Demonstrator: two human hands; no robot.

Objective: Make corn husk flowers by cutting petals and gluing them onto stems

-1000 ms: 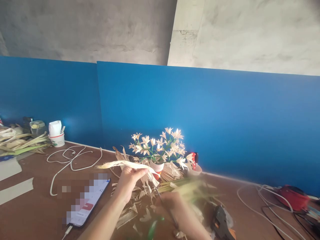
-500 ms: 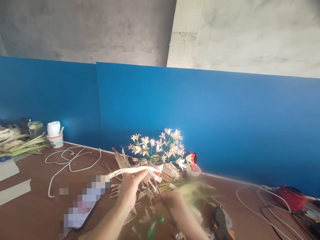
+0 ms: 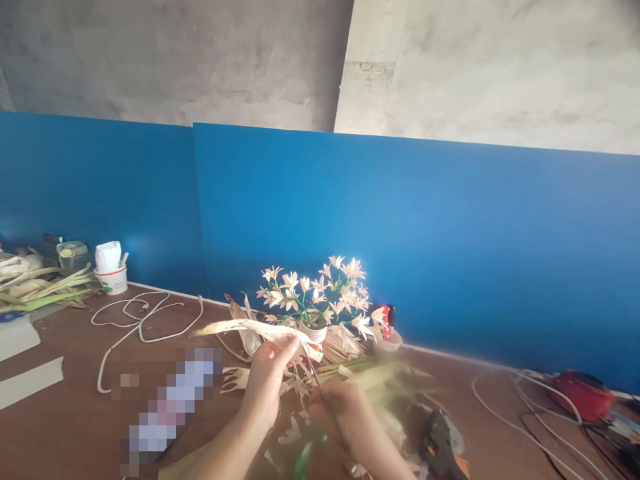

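Observation:
My left hand [image 3: 270,377] pinches a long pale strip of dried corn husk [image 3: 250,327] between thumb and fingers. One end of the strip reaches out to the left, and the other droops right of my thumb. My right hand [image 3: 345,413], blurred, is closed round a thin dark metal tool [image 3: 321,388]. Its upper tip touches or lies very near the strip's right end; whether it is scissors or tweezers I cannot tell. Just behind my hands, cream husk flowers [image 3: 320,293] on green stems stand in a white pot [image 3: 314,333].
Husk scraps and cut petals [image 3: 290,433] lie on the brown table [image 3: 75,427]. A dark glue gun [image 3: 440,443] sits at front right. White cables [image 3: 145,327] curl on the left, near a paper cup [image 3: 111,277]. A blue partition [image 3: 425,233] closes off the back.
The husk strip's left end has swung up and away from the pixelated object, and its right end looks broader. Both hands have stayed nearly in place.

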